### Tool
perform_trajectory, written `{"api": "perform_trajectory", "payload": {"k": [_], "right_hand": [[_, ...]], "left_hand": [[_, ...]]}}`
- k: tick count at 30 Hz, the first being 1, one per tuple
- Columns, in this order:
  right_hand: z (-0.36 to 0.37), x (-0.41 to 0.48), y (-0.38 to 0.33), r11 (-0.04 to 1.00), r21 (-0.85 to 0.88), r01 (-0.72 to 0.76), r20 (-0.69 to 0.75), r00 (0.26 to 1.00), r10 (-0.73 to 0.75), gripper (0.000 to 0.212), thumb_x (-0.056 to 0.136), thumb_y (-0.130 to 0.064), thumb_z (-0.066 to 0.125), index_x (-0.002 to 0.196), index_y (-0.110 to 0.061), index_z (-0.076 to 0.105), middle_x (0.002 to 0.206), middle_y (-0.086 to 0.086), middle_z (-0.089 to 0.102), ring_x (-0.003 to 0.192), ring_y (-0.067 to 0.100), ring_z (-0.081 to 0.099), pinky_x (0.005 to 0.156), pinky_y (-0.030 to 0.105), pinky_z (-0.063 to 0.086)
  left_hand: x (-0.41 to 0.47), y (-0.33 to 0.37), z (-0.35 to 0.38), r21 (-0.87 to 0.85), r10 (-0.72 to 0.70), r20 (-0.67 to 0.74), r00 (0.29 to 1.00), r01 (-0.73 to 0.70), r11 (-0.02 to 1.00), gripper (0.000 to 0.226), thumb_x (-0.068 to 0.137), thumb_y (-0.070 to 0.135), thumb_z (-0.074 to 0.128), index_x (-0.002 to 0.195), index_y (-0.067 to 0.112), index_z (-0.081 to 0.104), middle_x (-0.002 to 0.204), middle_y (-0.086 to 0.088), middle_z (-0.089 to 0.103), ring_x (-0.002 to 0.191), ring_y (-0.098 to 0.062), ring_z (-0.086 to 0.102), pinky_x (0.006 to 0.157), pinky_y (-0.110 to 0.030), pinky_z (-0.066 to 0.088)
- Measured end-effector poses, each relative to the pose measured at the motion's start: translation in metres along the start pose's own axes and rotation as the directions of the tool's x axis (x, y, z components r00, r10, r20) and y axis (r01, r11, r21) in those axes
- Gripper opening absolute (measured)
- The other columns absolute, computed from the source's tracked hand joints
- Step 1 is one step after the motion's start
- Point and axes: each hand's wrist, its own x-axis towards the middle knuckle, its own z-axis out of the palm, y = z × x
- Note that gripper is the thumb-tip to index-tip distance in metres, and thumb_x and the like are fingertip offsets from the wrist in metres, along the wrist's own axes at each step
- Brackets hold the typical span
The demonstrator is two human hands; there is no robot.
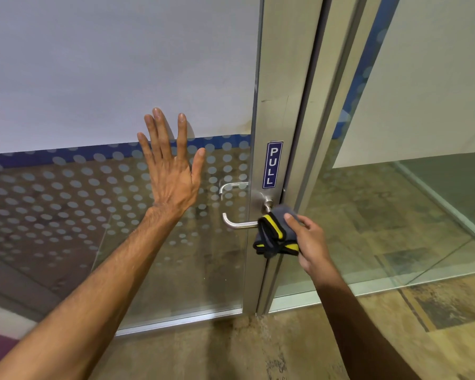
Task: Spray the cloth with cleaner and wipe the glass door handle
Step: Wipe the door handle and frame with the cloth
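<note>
A silver lever handle point(235, 224) sticks out from the metal frame of the glass door point(93, 78), under a blue PULL sticker point(273, 164). My right hand point(310, 238) grips a folded grey cloth point(275, 233) with yellow and black edging. The cloth is pressed over the handle's inner end, near its round base. My left hand point(170, 167) lies flat on the glass left of the handle, fingers spread, holding nothing. No spray bottle is in view.
A second handle point(231, 186) shows through the glass on the door's far side. The door's frosted upper part gives way to a dotted band. A fixed glass panel point(409, 187) stands to the right. Patterned carpet point(285, 352) covers the floor below.
</note>
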Motion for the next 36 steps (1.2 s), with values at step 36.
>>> {"api": "perform_trajectory", "payload": {"k": [36], "right_hand": [[0.134,-0.038,0.081,0.851,0.426,-0.309,-0.055,0.929,0.365,0.014,0.092,-0.018,0.074,0.100,-0.009,0.067,0.095,0.016,0.077,0.084,0.034,0.075,0.062,0.039,0.063]], "left_hand": [[-0.001,-0.003,0.001,0.014,0.035,0.015,0.999,-0.035,0.999,0.070,0.110,0.054,0.022,0.163,0.009,0.021,0.166,-0.039,0.013,0.155,-0.053,0.008,0.127,-0.055,-0.009]]}}
